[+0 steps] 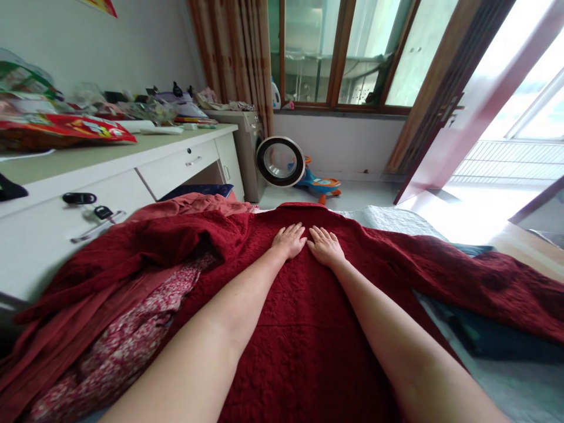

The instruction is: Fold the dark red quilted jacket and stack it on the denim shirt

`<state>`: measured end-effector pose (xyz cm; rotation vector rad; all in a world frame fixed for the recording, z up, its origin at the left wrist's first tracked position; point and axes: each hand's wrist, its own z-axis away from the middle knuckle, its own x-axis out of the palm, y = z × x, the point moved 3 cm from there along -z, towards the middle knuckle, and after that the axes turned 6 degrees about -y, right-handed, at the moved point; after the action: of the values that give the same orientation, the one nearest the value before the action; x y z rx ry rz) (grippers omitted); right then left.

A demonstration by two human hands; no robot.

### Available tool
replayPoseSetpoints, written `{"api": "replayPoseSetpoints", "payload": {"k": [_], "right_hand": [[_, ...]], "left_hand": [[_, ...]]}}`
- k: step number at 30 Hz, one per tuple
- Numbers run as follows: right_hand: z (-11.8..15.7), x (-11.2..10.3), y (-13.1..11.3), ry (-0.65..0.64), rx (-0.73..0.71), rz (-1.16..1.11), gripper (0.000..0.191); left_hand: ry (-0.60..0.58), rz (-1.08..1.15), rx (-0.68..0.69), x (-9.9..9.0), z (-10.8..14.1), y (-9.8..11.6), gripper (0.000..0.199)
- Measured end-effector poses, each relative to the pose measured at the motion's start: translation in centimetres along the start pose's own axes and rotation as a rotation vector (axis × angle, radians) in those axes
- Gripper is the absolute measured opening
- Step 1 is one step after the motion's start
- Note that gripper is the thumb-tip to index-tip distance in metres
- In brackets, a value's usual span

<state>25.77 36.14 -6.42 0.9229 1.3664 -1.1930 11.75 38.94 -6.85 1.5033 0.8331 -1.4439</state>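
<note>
A dark red jacket (pixel 299 305) lies spread out in front of me, its collar at the far end and a sleeve reaching out to each side. My left hand (pixel 289 239) rests flat on its upper part with the fingers stretched. Close beside it, my right hand (pixel 326 245) also lies flat on the cloth, fingers spread. Neither hand grips anything. Under the left sleeve are a salmon-pink garment (pixel 194 205) and a red-and-white patterned cloth (pixel 132 329). Beneath the right sleeve shows a dark blue folded garment (pixel 497 335).
Along the left runs a white cabinet (pixel 176 161) topped with packets and clutter. Beyond it stands a washing machine (pixel 247 147) with its round door (pixel 281 161) swung out. A blue and orange ride-on toy (pixel 321 185) is on the floor. At right a door (pixel 476 106) stands ajar.
</note>
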Motion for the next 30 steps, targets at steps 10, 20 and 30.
{"api": "replayPoseSetpoints", "payload": {"k": [10,20,30], "right_hand": [[0.4,-0.3,-0.3,0.01,0.014,-0.029,0.059],[0.4,-0.5,-0.6,0.021,0.022,-0.03,0.058],[2.1,-1.7,-1.0,0.135,0.018,0.022,0.041]], "left_hand": [[-0.046,0.023,-0.22,-0.8,-0.2,-4.0,0.077],[-0.088,0.027,-0.431,-2.3,0.8,-7.3,0.075],[-0.144,0.052,-0.097,0.4,12.1,4.0,0.08]]}}
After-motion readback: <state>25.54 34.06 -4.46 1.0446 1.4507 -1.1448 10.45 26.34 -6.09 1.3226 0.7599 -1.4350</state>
